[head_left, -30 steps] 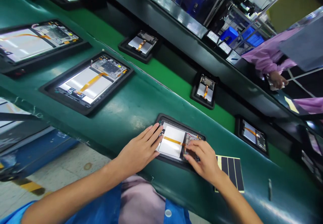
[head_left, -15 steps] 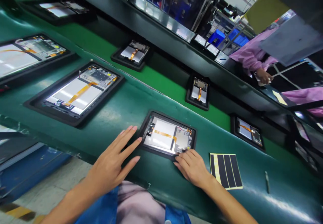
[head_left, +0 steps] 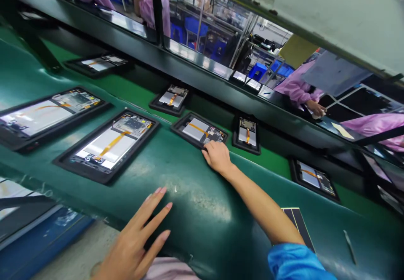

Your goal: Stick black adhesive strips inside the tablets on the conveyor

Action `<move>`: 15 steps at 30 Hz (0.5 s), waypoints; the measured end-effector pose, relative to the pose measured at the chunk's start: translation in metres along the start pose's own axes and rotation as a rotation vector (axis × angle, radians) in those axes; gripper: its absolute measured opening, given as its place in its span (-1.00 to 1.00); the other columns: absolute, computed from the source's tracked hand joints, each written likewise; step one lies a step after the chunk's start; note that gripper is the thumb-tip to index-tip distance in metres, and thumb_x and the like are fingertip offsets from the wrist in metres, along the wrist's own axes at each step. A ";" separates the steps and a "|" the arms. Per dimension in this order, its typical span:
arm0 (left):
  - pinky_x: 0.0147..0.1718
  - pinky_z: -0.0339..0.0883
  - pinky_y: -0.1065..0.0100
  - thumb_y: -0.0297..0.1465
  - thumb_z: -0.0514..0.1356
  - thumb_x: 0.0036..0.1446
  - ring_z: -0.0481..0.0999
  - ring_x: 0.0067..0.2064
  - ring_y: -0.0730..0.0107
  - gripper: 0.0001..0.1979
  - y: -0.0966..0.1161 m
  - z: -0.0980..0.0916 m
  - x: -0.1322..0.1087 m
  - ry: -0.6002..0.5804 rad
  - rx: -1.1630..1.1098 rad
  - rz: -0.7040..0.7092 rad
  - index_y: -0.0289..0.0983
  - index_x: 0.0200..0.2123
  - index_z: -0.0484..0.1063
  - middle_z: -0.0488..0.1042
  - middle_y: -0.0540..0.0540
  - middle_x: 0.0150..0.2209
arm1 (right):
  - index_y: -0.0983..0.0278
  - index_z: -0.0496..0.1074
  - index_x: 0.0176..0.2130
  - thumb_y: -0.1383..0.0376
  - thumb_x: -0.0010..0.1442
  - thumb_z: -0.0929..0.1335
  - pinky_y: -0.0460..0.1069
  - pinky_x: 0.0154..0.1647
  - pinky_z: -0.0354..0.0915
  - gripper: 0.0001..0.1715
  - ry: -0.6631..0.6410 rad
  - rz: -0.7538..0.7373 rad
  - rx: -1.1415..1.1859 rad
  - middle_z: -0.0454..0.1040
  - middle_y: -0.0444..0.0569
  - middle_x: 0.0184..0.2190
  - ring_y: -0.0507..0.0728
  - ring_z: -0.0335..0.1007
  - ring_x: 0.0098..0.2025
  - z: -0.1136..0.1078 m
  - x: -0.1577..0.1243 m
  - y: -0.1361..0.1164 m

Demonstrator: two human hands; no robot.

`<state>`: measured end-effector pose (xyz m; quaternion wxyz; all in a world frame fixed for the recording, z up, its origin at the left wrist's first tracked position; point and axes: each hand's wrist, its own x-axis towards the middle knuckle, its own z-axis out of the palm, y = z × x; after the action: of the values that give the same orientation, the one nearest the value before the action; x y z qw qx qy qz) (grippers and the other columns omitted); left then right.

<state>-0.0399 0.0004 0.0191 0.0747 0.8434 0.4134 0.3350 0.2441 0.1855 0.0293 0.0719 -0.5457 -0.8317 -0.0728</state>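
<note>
My right hand (head_left: 217, 156) reaches out with its fingers closed on the near right edge of a black tray (head_left: 179, 135). In that tray lies an opened tablet (head_left: 197, 129) with a pale battery, an orange ribbon cable and a circuit board. Tray and tablet lie at the table's far edge, partly over the green strip. Above the near part of the table is my left hand (head_left: 135, 238), open with fingers spread and holding nothing. The nearest item to its left is a larger opened tablet (head_left: 110, 143) in a black tray.
Another opened tablet (head_left: 47, 113) lies at far left on the green table (head_left: 189, 191). Several more, such as this opened tablet (head_left: 247, 133), lie along the bright green strip (head_left: 274, 162). A black strip sheet (head_left: 303, 227) lies partly behind my forearm, near tweezers (head_left: 349, 247). People in pink sit opposite.
My right hand has moved the small tablet in its tray away from me to the table's far edge. My left hand has come away from it. The view has shifted.
</note>
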 end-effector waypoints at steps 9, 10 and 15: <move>0.26 0.35 -0.08 -0.40 0.11 0.36 0.23 0.43 -0.03 -0.48 -0.004 0.007 -0.003 -0.025 0.010 0.011 -0.22 0.37 0.26 0.15 -0.24 0.46 | 0.25 0.51 0.04 0.23 0.42 0.36 0.09 0.03 0.25 -0.75 0.140 0.128 -0.015 0.55 0.09 -0.02 0.24 0.40 0.04 -0.013 -0.022 0.065; 0.27 0.35 -0.08 -0.40 0.11 0.36 0.24 0.43 -0.02 -0.48 -0.005 0.009 -0.004 -0.022 -0.003 0.011 -0.22 0.36 0.26 0.17 -0.24 0.45 | 0.27 0.52 0.01 0.24 0.41 0.37 0.09 0.01 0.25 -0.77 0.138 0.147 -0.028 0.56 0.10 -0.05 0.24 0.42 0.02 -0.015 -0.036 0.077; 0.30 0.35 0.01 -0.42 0.12 0.36 0.31 0.40 0.06 -0.51 -0.007 0.015 -0.002 -0.029 -0.088 -0.022 -0.18 0.34 0.29 0.27 -0.19 0.40 | 0.38 0.52 0.00 0.27 0.36 0.42 0.11 -0.12 0.21 -0.73 0.118 0.281 -0.123 0.56 0.23 -0.08 0.26 0.43 -0.07 -0.026 -0.095 0.138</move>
<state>-0.0361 0.0058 0.0042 0.1213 0.8393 0.4066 0.3399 0.4093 0.1490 0.0414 0.0964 -0.6546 -0.7357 -0.1447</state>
